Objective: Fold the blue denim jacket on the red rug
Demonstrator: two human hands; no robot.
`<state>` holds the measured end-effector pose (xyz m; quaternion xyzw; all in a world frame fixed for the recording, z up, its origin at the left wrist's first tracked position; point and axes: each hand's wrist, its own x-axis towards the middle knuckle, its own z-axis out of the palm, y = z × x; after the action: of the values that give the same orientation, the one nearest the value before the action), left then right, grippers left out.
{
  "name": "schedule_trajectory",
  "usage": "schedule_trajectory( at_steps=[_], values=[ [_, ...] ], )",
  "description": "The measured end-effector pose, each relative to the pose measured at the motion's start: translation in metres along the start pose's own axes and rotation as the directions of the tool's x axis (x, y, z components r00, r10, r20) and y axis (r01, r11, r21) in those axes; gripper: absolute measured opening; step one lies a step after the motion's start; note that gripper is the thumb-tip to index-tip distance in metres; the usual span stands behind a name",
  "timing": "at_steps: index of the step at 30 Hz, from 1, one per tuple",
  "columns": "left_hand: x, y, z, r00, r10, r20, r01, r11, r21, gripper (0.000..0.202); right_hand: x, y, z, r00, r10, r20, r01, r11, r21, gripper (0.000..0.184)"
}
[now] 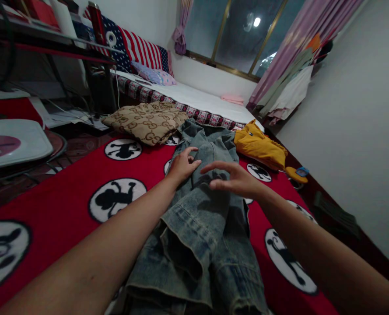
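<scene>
A faded blue denim garment [201, 227] lies lengthwise on a red blanket [66, 201] printed with white circles and black figures. My left hand [183, 165] rests flat on the denim's left edge near its far end, fingers spread. Just right of it, my right hand [233, 177] hovers over the middle of the denim, palm down, fingers stretched leftward toward the left hand. Neither hand grips anything.
A folded brown patterned cloth [146, 120] lies beyond the denim at left, a yellow garment [260, 146] at right. A mattress [201, 100] with pillows sits further back under a window. White fan base [13, 140] at left; wall at right.
</scene>
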<state>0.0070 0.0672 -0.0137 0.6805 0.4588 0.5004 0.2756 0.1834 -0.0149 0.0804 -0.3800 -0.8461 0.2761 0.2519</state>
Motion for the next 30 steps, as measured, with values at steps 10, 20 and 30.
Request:
schedule_trajectory(
  at_steps=[10, 20, 30],
  values=[
    [0.001, 0.003, -0.002, 0.987, -0.043, -0.152, 0.004, 0.968, -0.251, 0.045, -0.063, -0.024, 0.027, 0.776, -0.299, -0.555, 0.139, 0.94, -0.311, 0.009],
    [0.002, -0.002, -0.003, 0.992, -0.041, -0.121, 0.022, 0.989, -0.148, 0.036, -0.126, -0.009, 0.048, 0.928, -0.068, -0.366, 0.02, 0.991, -0.133, 0.062],
    [-0.016, 0.012, -0.003, 0.988, 0.0, -0.151, 0.001, 1.0, 0.008, 0.041, -0.094, -0.036, 0.072, 0.866, -0.115, -0.486, 0.166, 0.984, 0.062, 0.063]
  ],
)
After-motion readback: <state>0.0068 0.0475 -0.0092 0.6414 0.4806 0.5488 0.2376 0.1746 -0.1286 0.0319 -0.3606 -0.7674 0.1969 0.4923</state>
